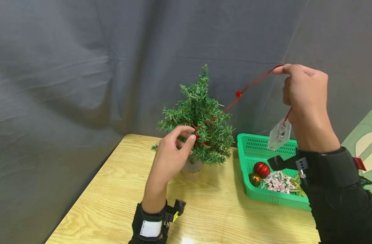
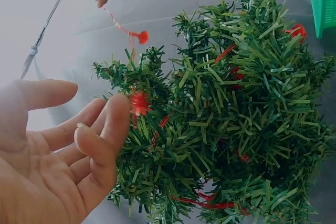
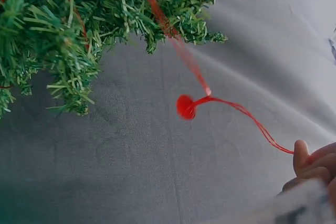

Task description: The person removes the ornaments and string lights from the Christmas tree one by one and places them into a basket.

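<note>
— Right hand (image 1: 305, 98)?
— Raised high, pinching the red string (image 1: 253, 83) taut from the small tree (image 1: 201, 118) on the counter (image 1: 118, 196).
— Left hand (image 1: 170, 152)?
— Fingers loose, fingertips at the branches, gripping nothing.

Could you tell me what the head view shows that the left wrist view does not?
Only the head view shows the wooden table, the red bauble and gold bauble in the green basket, and the clear battery box hanging under the right hand.

Only the left wrist view shows the left hand from its palm side, a fingertip beside a red bead.

Both show the small artificial tree, the red string pinched in the right hand, and the basket's edge.
</note>
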The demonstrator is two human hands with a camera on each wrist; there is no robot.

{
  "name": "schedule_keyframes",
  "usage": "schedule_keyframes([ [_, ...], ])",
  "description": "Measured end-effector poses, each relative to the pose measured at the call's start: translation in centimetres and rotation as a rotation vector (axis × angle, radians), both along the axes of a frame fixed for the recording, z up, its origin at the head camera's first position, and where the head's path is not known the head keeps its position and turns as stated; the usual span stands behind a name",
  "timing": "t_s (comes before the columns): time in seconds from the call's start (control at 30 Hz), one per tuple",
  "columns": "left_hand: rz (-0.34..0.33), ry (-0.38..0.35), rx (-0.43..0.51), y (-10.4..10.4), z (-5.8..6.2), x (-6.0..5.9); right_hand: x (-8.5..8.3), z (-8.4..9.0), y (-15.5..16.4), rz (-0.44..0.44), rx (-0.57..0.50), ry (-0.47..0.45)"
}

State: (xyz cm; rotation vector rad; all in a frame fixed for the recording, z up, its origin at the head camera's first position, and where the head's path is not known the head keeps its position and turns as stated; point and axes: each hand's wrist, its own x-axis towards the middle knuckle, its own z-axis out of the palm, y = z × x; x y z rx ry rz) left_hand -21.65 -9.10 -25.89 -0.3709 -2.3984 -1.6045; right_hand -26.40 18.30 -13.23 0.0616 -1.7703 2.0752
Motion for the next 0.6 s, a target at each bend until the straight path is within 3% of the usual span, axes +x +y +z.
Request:
schedule_keyframes([
  [0.23,-0.01,-0.013,-0.021,0.5,-0.1,0.2,2.4,-1.8,0.5,-0.024,-0.042,0.058],
  [0.43,-0.003,0.038,-0.102,0.9,0.2,0.7,4.4,-4.6,-1.0,-0.024,-0.107,0.155],
  [0.6,-0.049,0.051,-0.138,1.8,0.2,1.1,6.5,-6.4,-1.9,-0.036,-0.106,0.16],
])
